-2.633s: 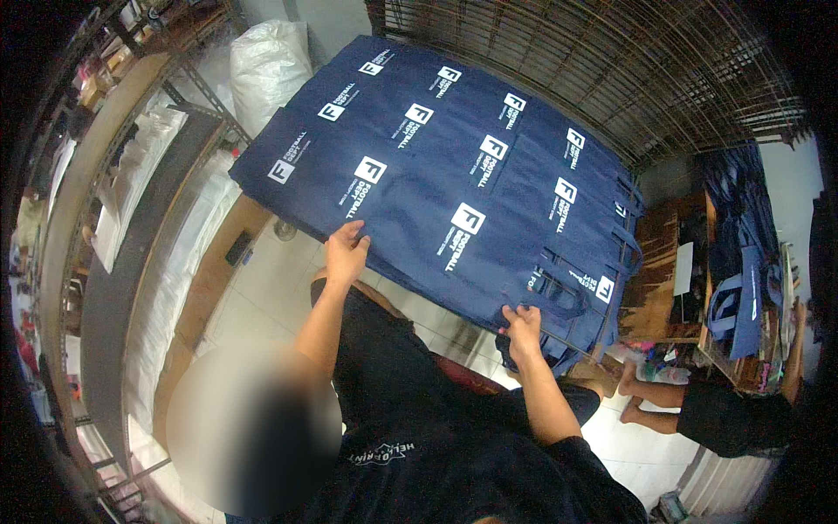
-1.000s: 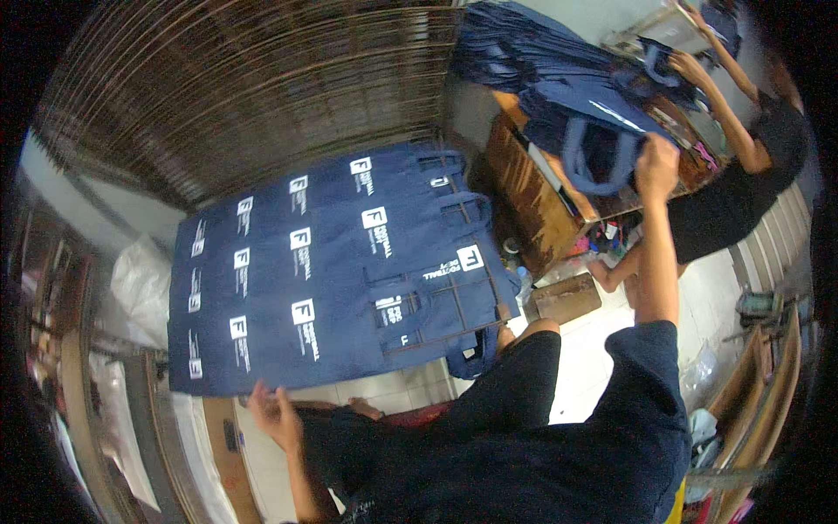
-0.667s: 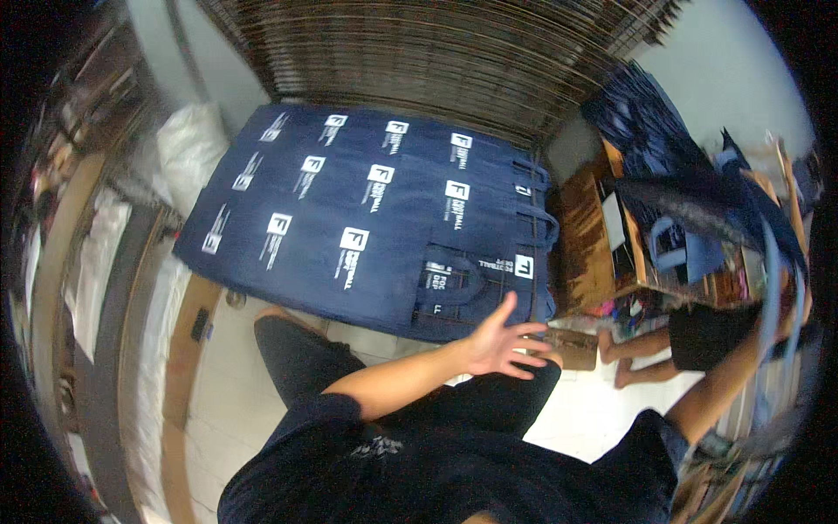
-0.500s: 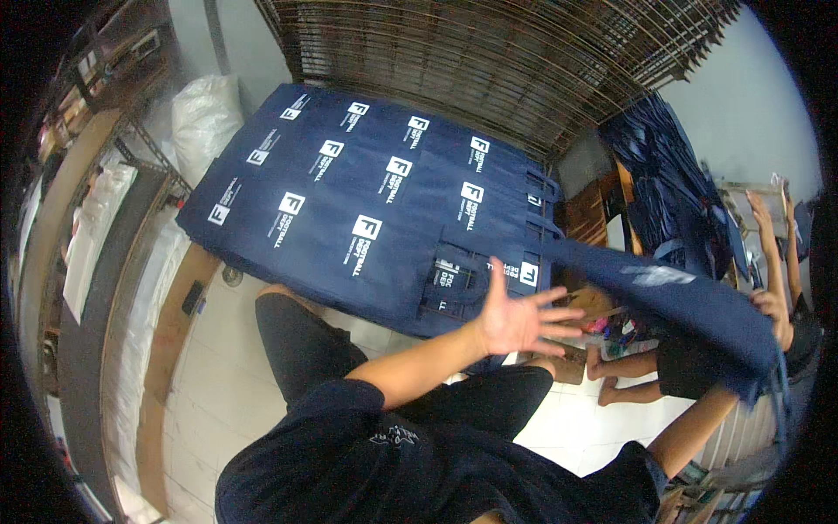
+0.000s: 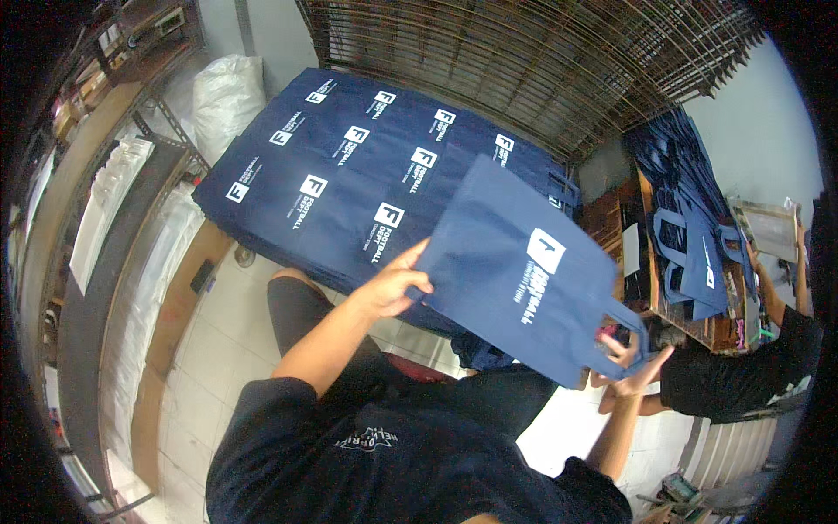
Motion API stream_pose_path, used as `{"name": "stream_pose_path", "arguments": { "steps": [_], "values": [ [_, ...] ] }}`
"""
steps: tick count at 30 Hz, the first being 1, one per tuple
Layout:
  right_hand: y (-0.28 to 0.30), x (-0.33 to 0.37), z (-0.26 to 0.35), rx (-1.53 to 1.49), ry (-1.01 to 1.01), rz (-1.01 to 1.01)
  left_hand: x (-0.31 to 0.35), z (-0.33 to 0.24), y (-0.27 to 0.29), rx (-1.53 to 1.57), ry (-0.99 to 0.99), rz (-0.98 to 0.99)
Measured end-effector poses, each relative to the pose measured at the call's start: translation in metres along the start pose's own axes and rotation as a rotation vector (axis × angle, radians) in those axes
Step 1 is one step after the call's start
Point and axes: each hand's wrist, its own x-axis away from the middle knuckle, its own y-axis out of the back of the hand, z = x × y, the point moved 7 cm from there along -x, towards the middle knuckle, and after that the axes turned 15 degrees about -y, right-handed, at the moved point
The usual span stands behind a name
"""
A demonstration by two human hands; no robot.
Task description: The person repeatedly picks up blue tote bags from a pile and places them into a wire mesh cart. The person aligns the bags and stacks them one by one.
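Observation:
Tilted over the pile, a navy blue tote bag (image 5: 489, 236) with a white print hangs between my two hands. My left hand (image 5: 400, 286) pinches its lower left edge, fingers and thumb closed on the fabric. At the opposite end, my right hand (image 5: 633, 371) has the bag's handle looped about its fingers, the thumb standing away. Beneath lies a broad stack of navy bags (image 5: 292, 166) with white prints in rows. The held bag covers the stack's right part.
More navy bags (image 5: 698, 244) lie on a wooden table (image 5: 655, 288) at the right, where another person (image 5: 733, 358) in dark clothes sits or crouches. Metal racks (image 5: 524, 52) stand behind the stack. A white plastic sack (image 5: 227, 105) and shelving (image 5: 131, 262) are on the left.
The bag has swung from the far right to in front of me and is spread flat. My left hand was spread and empty; now it grips the bag's edge.

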Motion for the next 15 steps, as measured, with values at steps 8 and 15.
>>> {"name": "stream_pose_path", "arguments": {
  "steps": [8,15],
  "values": [
    [0.100,-0.098,-0.090,0.256,-0.187,-0.758,-0.009,0.051,0.134,-0.701,-0.068,-0.125],
    [0.135,-0.104,-0.111,0.203,-0.148,-0.901,0.024,0.053,0.143,-1.354,-0.085,-0.305]
  ]
}}
